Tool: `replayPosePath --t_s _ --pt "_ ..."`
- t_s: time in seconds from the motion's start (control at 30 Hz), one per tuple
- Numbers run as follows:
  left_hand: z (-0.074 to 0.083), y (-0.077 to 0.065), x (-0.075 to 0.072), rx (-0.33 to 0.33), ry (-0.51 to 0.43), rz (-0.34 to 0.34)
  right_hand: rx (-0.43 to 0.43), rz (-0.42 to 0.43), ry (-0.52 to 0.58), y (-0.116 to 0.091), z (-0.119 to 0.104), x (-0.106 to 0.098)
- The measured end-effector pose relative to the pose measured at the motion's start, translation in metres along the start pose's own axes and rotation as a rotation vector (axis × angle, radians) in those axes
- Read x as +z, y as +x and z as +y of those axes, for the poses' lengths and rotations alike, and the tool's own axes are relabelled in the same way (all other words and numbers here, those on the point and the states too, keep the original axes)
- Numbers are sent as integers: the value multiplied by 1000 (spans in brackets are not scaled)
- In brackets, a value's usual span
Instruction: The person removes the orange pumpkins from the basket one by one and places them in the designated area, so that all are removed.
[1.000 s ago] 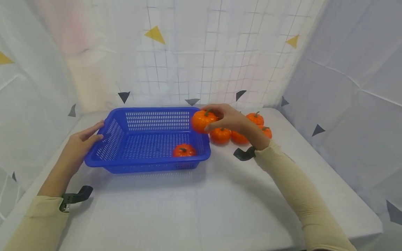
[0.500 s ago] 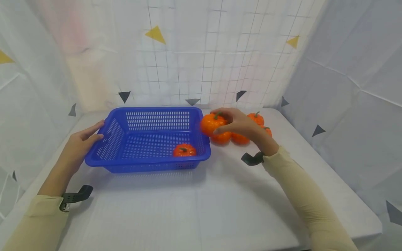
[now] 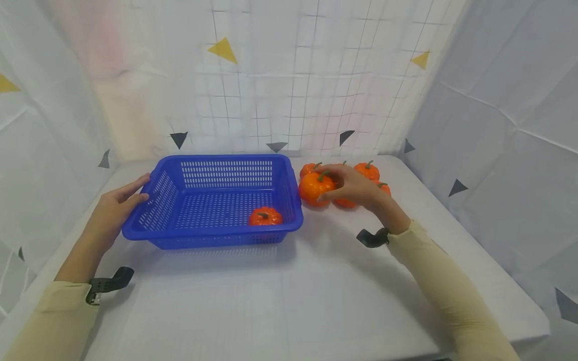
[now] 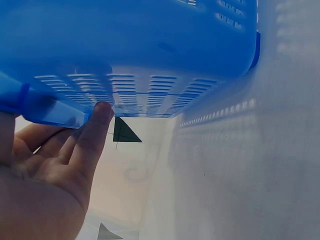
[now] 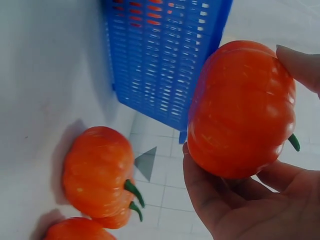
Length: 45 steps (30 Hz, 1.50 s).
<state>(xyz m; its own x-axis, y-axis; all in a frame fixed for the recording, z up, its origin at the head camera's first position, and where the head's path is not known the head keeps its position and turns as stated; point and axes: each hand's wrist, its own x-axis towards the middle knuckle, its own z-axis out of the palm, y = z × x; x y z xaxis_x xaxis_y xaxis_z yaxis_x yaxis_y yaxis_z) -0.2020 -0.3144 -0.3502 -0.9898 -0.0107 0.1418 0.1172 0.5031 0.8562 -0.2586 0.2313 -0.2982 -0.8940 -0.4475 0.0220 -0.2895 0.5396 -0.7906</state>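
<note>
My right hand (image 3: 354,186) holds a small orange pumpkin (image 3: 315,189) with a green stem, just outside the right wall of a blue plastic basket (image 3: 212,233). In the right wrist view, thumb and fingers grip the pumpkin (image 5: 242,110) from opposite sides, and it hangs above the table. A redder pumpkin (image 3: 265,217) lies inside the basket, in the near right corner. My left hand (image 3: 108,213) holds the basket's left rim; in the left wrist view, fingers (image 4: 92,135) reach up under the rim against the slotted outer wall.
Several more pumpkins stand grouped right of the basket, among them one behind the held pumpkin (image 3: 309,170) and one at the back right (image 3: 368,171). My right hand partly hides the group. White sheeting (image 3: 271,75) encloses the white table (image 3: 280,301) at the back and sides.
My right hand has carried the pumpkin from over the basket's right rim rightward and down, outside the basket. A pumpkin behind it has come into view. The left hand and basket stay put.
</note>
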Motion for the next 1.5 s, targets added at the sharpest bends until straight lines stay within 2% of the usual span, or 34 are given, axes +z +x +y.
replayPosePath --t_s 0.27,0.5,0.73,0.97,1.5 --pt "-1 1 0 1 1 4 55 -3 17 -8 16 3" --pt "0 2 0 6 -1 0 31 -33 -6 -12 29 9" --pt "1 2 0 10 2 -4 53 -41 -75 -17 41 12" --pt "-1 1 0 21 11 2 39 -56 -109 -19 52 16" --pt "-1 1 0 25 0 -4 40 -67 -122 -19 62 23"
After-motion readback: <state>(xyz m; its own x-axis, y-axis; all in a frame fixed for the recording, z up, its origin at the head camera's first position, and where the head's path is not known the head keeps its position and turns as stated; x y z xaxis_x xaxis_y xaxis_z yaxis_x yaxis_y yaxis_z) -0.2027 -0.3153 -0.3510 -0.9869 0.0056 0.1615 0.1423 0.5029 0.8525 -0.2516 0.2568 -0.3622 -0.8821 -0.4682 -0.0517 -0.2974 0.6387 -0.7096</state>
